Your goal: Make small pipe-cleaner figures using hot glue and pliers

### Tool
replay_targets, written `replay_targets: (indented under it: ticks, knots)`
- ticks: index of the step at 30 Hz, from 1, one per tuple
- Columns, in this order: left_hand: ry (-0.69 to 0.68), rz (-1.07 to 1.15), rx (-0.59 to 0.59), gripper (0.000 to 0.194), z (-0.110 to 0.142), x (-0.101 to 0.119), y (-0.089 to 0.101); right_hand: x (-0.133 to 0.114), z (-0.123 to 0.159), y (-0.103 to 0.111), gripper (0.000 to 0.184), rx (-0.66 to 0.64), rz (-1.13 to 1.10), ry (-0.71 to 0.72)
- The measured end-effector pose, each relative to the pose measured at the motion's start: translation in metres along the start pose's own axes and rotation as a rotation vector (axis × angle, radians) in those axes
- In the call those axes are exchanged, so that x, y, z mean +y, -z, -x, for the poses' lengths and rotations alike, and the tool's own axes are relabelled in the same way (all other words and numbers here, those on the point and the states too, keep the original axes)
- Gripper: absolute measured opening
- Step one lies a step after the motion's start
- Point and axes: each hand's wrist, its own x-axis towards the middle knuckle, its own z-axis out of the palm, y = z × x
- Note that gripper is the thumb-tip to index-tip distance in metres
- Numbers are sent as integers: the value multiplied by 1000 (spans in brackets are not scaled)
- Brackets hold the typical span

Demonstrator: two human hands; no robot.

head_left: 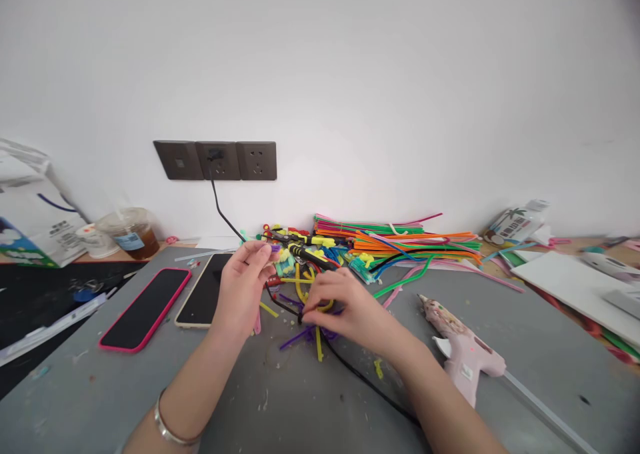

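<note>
Finger and thumb of my left hand (243,284) pinch a small purple pipe cleaner piece (275,248). To its right, my right hand (347,301) is closed, with fingertips down by the black cord (360,376). Whatever those fingertips hold, if anything, is hidden. Under and around my right hand lie cut purple pipe cleaner pieces (295,338) and yellow pipe cleaner pieces (319,344). Behind both hands, black-and-yellow handled pliers (313,257) rest among small colourful bits.
Bundles of pipe cleaners (415,244) lie against the wall. At right is a pink glue gun (467,357) with its glue stick. Two phones, one pink-edged (145,311) and one pale-edged (200,297), lie left. A drink cup (133,234) stands beyond them, below wall sockets (256,161).
</note>
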Motion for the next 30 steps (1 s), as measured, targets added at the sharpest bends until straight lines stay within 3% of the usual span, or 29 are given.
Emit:
replay_targets:
  ticks: [3,9,12,16,19,21,24,30]
  knots:
    - [-8,-15,-25,31,2,-1,-1,3,2,-11,7,-167,176,26]
    - [-47,-211,-74,27,7,-4,-3,3,2,-20,15,-176,250,35]
    - [-95,-330,-139,21,6,-5,0,1,1,-16,14,-81,226,29]
    - [-132,-372,-174,18,4,-4,4,4,1,-8,15,182,171,-71]
    - [-117,-382,-181,17,4,-2,4,8,-1,-4,10,424,-24,-169]
    - [-99,-392,-201,17,5,-3,3,7,-2,-3,7,511,-180,-177]
    - [-85,-415,-252,16,8,-5,1,2,-4,-3,10,497,-316,-156]
    - [-94,-440,-303,19,10,-6,0,-6,-4,-7,11,351,-371,-165]
